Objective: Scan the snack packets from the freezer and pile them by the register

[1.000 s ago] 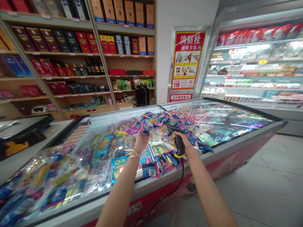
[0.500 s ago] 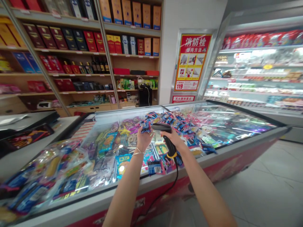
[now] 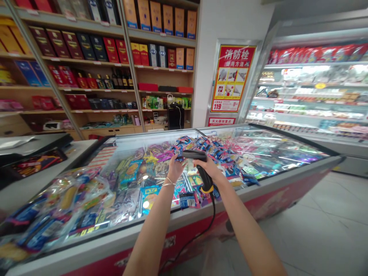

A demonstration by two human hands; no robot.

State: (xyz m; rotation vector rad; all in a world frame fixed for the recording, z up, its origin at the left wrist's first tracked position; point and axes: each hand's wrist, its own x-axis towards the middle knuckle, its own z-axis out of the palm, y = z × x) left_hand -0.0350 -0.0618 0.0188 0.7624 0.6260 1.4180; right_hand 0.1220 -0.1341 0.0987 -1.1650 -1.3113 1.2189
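A black handheld barcode scanner [image 3: 205, 179] with a yellow-ringed base is gripped by my right hand [image 3: 207, 168], its head pointing left over the freezer. My left hand [image 3: 176, 168], a bracelet on its wrist, is raised just left of the scanner head. Its fingers pinch a small blue snack packet [image 3: 179, 156], mostly hidden by the hand and scanner. Beyond both hands a heap of similar blue packets [image 3: 207, 145] lies on the glass lid. Another blue packet [image 3: 187, 200] rests near the front edge, below my hands.
A chest freezer [image 3: 138, 226] with a glass top spans the front. Clear bags of snacks [image 3: 69, 197] lie at its left end, beside a counter [image 3: 77, 151]. The scanner cable [image 3: 198, 234] hangs down the front. Shelves of boxes [image 3: 109, 51] and a lit display fridge [image 3: 313, 92] stand behind.
The blue packet in my left hand shows less than before, now more behind the fingers and scanner head. The scanner and my right hand have shifted slightly left in view.
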